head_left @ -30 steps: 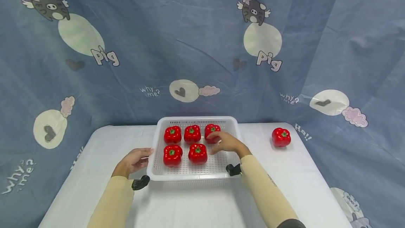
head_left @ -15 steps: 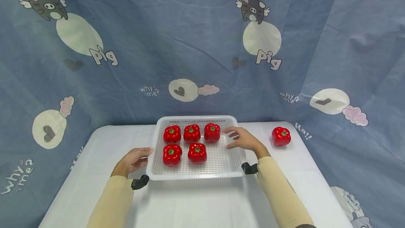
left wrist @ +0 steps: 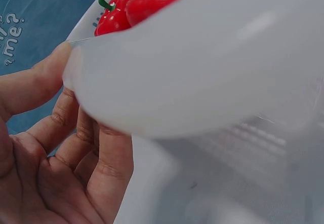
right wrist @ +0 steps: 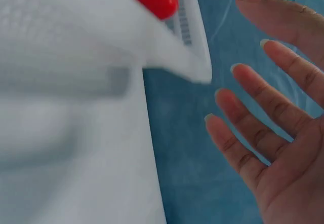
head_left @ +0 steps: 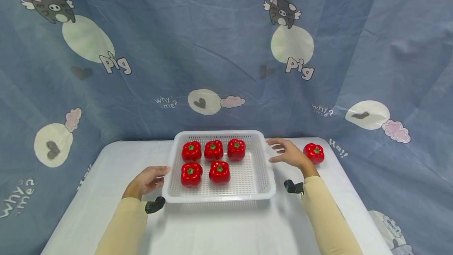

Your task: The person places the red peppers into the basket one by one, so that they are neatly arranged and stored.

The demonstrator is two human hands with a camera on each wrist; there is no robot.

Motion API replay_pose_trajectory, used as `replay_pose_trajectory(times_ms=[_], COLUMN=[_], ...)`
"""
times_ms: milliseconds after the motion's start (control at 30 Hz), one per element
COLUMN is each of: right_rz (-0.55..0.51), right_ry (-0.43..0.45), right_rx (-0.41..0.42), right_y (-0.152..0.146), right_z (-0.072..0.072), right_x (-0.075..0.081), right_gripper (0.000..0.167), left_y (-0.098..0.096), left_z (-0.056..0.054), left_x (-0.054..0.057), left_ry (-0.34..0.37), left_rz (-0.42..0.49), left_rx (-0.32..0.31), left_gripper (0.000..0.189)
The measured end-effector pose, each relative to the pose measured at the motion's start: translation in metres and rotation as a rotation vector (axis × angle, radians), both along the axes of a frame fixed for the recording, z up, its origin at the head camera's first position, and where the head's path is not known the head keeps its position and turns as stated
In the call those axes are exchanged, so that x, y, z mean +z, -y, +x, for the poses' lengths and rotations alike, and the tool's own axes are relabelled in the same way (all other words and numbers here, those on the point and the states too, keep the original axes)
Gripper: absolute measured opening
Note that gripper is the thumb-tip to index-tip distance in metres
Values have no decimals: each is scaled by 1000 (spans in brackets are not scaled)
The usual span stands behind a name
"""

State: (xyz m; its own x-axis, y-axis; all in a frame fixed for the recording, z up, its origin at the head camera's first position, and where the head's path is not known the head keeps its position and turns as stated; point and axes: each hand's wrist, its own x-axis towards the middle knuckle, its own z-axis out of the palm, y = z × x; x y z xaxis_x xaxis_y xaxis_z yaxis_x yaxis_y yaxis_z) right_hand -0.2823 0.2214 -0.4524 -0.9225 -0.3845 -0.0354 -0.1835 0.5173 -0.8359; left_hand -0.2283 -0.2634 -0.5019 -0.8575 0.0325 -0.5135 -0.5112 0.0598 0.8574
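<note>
A white plastic basket (head_left: 219, 198) with perforated walls sits at the middle of the table in the head view. Inside, three red bell peppers (head_left: 214, 151) line the back and two stand in front, stems up. My left hand (head_left: 146, 181) pinches the basket's left rim, thumb above and fingers below, as the left wrist view shows. Just off the right rim hovers my right hand (head_left: 291, 155), holding nothing, its fingers (right wrist: 258, 105) spread apart in the right wrist view. Another red bell pepper (head_left: 314, 154) lies on the table to the right, beside that hand.
A white cloth covers the table (head_left: 226, 231). Behind and beside it hangs a blue curtain (head_left: 226, 66) with pig prints, close to the basket's back edge. A black camera mount (head_left: 293, 186) juts from the right wrist, another (head_left: 155, 205) from the left.
My right hand has withdrawn from the back-right pepper and moved right, out past the basket's right rim. The left hand stays on the left rim, and the peppers keep their places.
</note>
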Motion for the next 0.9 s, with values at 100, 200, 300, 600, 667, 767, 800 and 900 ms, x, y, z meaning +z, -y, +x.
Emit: replay_pose_trajectory(times_ms=[100,200,300,600,667,767,800,900], right_rz=[-18,-18,-15,44,65,85,93,107], right_ry=[2,1,-4,-25,-15,2,7,35], right_rx=[3,11,6,-149,-180,-220,-235,-270], right_y=[-12,-26,-41,-80,-86,-95,-98,-105], right_z=[-2,-5,-7,-8,-8,-8,-8,-9], right_x=[0,-1,-3,-5,-5,-5,-5,-7], right_gripper=[65,65,65,70,74,79,80,82], left_y=[1,2,2,-2,-3,-2,-2,-1], left_z=[1,2,2,2,1,0,0,0], left_x=[0,-1,-2,-3,-3,-2,-2,-1], left_ry=[-5,-8,-8,0,3,5,6,4], left_rz=[1,5,8,-16,-16,-14,-12,-13], left_rx=[-7,-6,-4,16,16,17,21,21], left_gripper=[53,52,52,55,56,57,57,57])
